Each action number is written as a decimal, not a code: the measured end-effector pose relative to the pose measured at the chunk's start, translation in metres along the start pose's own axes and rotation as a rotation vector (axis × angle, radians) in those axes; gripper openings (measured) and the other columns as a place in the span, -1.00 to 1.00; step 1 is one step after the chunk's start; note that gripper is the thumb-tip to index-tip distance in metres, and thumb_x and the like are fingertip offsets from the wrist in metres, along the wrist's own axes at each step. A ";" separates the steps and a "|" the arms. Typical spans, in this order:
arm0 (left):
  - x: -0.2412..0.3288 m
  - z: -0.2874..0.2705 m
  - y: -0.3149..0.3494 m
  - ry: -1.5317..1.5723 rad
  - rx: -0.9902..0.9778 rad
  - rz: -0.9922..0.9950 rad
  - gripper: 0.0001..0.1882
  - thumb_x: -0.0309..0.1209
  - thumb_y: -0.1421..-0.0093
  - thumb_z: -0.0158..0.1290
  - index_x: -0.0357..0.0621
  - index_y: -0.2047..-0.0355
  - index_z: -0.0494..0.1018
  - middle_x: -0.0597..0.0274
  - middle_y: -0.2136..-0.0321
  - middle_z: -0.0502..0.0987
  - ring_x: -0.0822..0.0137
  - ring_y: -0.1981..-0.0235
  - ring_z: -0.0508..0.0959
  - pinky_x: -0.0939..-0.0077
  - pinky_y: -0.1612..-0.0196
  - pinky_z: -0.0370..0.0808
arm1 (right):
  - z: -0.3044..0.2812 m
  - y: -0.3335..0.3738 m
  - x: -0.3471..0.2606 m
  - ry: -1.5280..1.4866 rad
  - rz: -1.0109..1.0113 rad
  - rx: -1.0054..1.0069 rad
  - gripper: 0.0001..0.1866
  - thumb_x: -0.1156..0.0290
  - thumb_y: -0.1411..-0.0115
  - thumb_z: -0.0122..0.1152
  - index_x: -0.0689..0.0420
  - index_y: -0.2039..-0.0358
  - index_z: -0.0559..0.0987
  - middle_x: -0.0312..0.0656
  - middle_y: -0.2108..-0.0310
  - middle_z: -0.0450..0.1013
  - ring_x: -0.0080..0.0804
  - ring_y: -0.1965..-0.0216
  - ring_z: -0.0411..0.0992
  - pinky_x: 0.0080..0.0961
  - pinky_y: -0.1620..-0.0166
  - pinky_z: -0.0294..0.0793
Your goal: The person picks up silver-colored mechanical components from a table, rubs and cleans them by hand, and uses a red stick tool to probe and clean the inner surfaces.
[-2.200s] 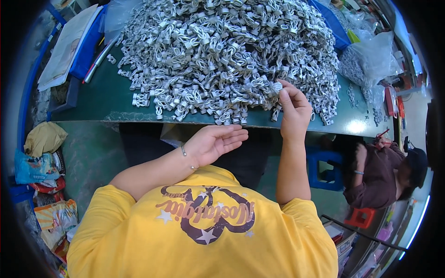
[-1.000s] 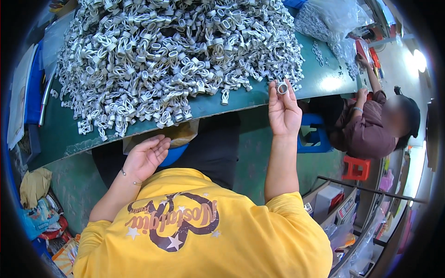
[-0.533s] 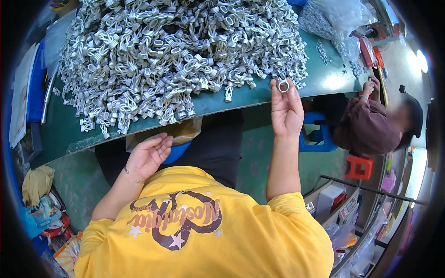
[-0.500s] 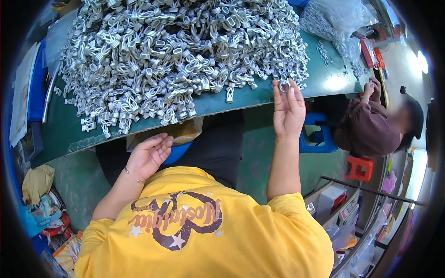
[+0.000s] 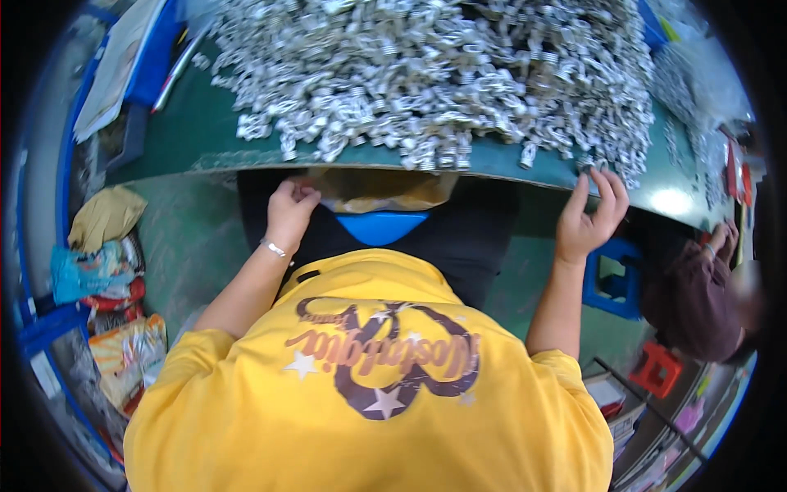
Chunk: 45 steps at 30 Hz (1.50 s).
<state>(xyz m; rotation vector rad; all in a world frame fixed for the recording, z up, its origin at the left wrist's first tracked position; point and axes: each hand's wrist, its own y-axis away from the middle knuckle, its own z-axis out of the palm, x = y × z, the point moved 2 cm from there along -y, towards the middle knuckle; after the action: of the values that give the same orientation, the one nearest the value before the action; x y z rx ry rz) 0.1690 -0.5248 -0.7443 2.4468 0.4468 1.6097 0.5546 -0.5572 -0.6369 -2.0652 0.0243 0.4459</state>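
A broad heap of small silver metal fittings [image 5: 443,90], loop-shaped with ribbed ends, covers much of the green table [image 5: 188,139]. My right hand [image 5: 592,215] is raised at the table's front edge, below the heap's right end. Its thumb and forefinger tips meet at a small grey metal ring [image 5: 586,169], blurred; the other fingers are loosely curled. My left hand [image 5: 291,215] is below the edge on the left, its fingers bent together. Its fingertips are beside a brownish bag [image 5: 385,190] under the table edge; whether they grip anything is hidden by blur.
A blue surface [image 5: 384,226] shows between my dark-clad legs. On the right are a blue stool [image 5: 612,279], a red stool [image 5: 657,369] and a co-worker in a brown top [image 5: 693,299]. Bags [image 5: 98,279] lie on the floor at left. Clear plastic bags [image 5: 705,74] stand at the table's far right.
The view has swung, so the table and heap appear further right and higher. My left hand's fingers have curled in and it is nearer the table edge. My right hand stays near the edge.
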 end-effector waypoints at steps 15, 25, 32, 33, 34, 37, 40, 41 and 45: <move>-0.039 0.019 -0.073 -0.937 -0.111 0.141 -0.76 -0.25 -0.05 -0.07 -0.09 0.36 0.46 0.01 0.34 0.50 0.04 0.26 0.48 0.23 0.19 0.42 | 0.168 0.134 -0.006 0.099 0.251 -0.947 -0.44 0.02 -0.07 -0.07 0.07 -0.03 0.29 -0.05 -0.01 0.26 -0.07 -0.01 0.25 -0.26 -0.02 0.24; -0.063 0.026 -0.059 -0.780 -0.039 0.108 -0.81 -0.31 -0.03 -0.05 -0.05 0.36 0.48 0.04 0.32 0.49 0.06 0.27 0.48 0.25 0.20 0.42 | 0.143 0.136 -0.012 0.192 0.682 -1.260 -0.48 0.00 0.02 0.08 0.07 0.11 0.42 0.06 0.13 0.37 0.03 0.13 0.35 -0.21 0.08 0.36; -0.039 0.023 -0.059 -0.790 -0.175 0.145 -0.69 -0.31 0.04 0.09 -0.07 0.25 0.42 0.07 0.20 0.43 0.12 0.12 0.40 0.30 0.08 0.36 | 0.120 0.127 0.012 0.099 0.580 -1.104 -0.28 0.00 0.05 0.13 0.21 -0.03 0.25 0.16 0.05 0.29 0.02 0.02 0.26 -0.29 -0.01 0.27; -0.036 0.024 -0.057 -0.794 -0.163 0.179 -0.61 -0.31 0.08 0.13 -0.09 0.19 0.39 0.04 0.15 0.40 0.07 0.09 0.38 0.29 0.06 0.35 | 0.114 0.131 0.015 -0.003 0.649 -1.068 -0.34 0.13 0.03 0.14 0.23 -0.03 0.24 0.15 0.02 0.26 0.02 -0.01 0.23 -0.31 -0.03 0.24; -0.035 0.026 -0.055 -0.790 -0.164 0.188 -0.61 -0.31 0.08 0.13 -0.09 0.19 0.39 0.04 0.15 0.40 0.07 0.09 0.38 0.29 0.06 0.35 | 0.108 0.134 0.017 0.003 0.649 -1.060 -0.34 0.13 0.03 0.14 0.23 -0.03 0.24 0.15 0.02 0.26 0.02 -0.01 0.23 -0.31 -0.03 0.24; -0.027 0.031 -0.046 -0.777 -0.080 0.283 -0.38 -0.32 0.12 0.17 -0.16 0.03 0.23 -0.08 0.09 0.33 -0.02 0.06 0.33 0.29 0.01 0.31 | 0.096 0.138 0.013 -0.001 0.537 -1.170 -0.35 0.25 0.07 0.14 0.18 -0.04 0.20 0.17 -0.03 0.16 0.05 -0.03 0.16 -0.24 -0.06 0.19; -0.018 0.038 -0.044 -0.837 -0.061 0.244 -0.34 -0.28 0.12 0.18 -0.18 0.01 0.21 -0.10 0.05 0.28 -0.02 0.02 0.29 0.28 -0.03 0.27 | 0.089 0.124 -0.006 0.115 0.421 -1.198 -0.33 0.27 0.07 0.14 0.17 -0.05 0.16 0.18 -0.04 0.13 0.05 0.01 0.19 -0.21 -0.01 0.23; -0.017 0.039 -0.044 -0.859 -0.060 0.227 -0.32 -0.24 0.13 0.19 -0.20 0.01 0.20 -0.10 0.03 0.26 -0.02 -0.01 0.26 0.28 -0.06 0.24 | 0.085 0.120 -0.017 0.100 0.279 -0.971 -0.49 0.29 0.06 0.14 0.22 0.08 0.33 0.15 0.09 0.29 0.00 0.13 0.30 -0.22 0.09 0.32; -0.024 0.042 -0.049 -0.872 0.022 0.302 -0.29 -0.25 0.19 0.22 -0.14 0.01 0.20 -0.10 0.06 0.26 -0.04 0.05 0.30 0.19 0.03 0.31 | 0.070 0.084 -0.058 -0.236 0.277 -0.919 -0.82 0.38 0.01 0.11 0.26 0.54 0.51 0.00 0.49 0.45 -0.06 0.41 0.42 -0.30 0.26 0.42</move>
<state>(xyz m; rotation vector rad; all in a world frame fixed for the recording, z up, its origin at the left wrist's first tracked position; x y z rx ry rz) 0.1912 -0.4865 -0.7966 2.9962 -0.0523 0.4550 0.4627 -0.5511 -0.7194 -2.9018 -0.0456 1.0087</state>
